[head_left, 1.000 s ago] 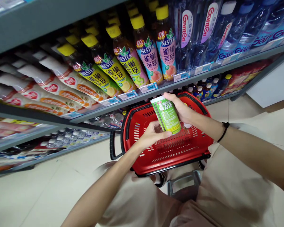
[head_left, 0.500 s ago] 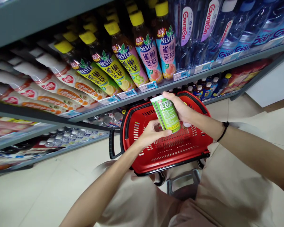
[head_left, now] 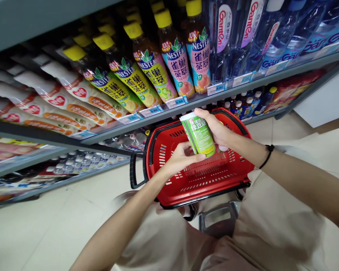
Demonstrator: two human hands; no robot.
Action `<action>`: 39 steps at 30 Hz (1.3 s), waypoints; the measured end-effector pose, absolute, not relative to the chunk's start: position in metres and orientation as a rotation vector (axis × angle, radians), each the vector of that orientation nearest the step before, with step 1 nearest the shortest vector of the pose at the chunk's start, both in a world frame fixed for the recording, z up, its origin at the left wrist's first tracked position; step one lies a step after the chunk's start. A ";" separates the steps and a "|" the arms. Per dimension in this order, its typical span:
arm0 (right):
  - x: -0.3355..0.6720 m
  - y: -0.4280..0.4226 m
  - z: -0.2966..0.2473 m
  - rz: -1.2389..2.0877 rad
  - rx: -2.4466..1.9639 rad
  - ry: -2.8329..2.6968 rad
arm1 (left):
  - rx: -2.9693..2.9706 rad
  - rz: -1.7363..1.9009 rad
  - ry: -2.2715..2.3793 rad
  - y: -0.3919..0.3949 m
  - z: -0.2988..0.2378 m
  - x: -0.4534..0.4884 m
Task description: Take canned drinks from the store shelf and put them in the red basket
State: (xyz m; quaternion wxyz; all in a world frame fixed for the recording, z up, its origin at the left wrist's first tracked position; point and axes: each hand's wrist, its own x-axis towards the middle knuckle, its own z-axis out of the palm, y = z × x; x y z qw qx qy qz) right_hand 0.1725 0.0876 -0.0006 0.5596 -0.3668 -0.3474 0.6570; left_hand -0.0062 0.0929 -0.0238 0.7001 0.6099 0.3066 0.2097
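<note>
Both of my hands hold a green drink can [head_left: 199, 134] with white lettering, tilted, above a red shopping basket [head_left: 169, 188]. My left hand [head_left: 180, 159] grips the can's bottom end with the thumb across it. My right hand [head_left: 216, 128] wraps the upper side, fingers reaching to the rim. A black band sits on my right wrist. The basket rests in front of my knees, and I see nothing inside it.
Grey shelves [head_left: 186, 101] run across the top with yellow-capped tea bottles [head_left: 173, 56], water bottles [head_left: 254, 34] to the right and white pouches [head_left: 62, 101] to the left. Lower shelves hold several small bottles. Pale tiled floor [head_left: 45, 233] spreads at lower left.
The can and both hands have barely shifted; the view has tilted slightly, so the shelves sit a little further left.
</note>
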 end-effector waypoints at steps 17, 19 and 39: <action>0.172 0.088 0.006 1.361 -0.859 -0.874 | 1.408 0.565 0.706 0.098 -0.035 -0.006; 0.173 0.088 0.007 1.362 -0.863 -0.858 | 1.421 0.580 0.703 0.098 -0.035 -0.006; 0.216 0.098 0.023 1.188 -1.007 -1.337 | 1.240 0.475 0.685 0.111 -0.040 -0.014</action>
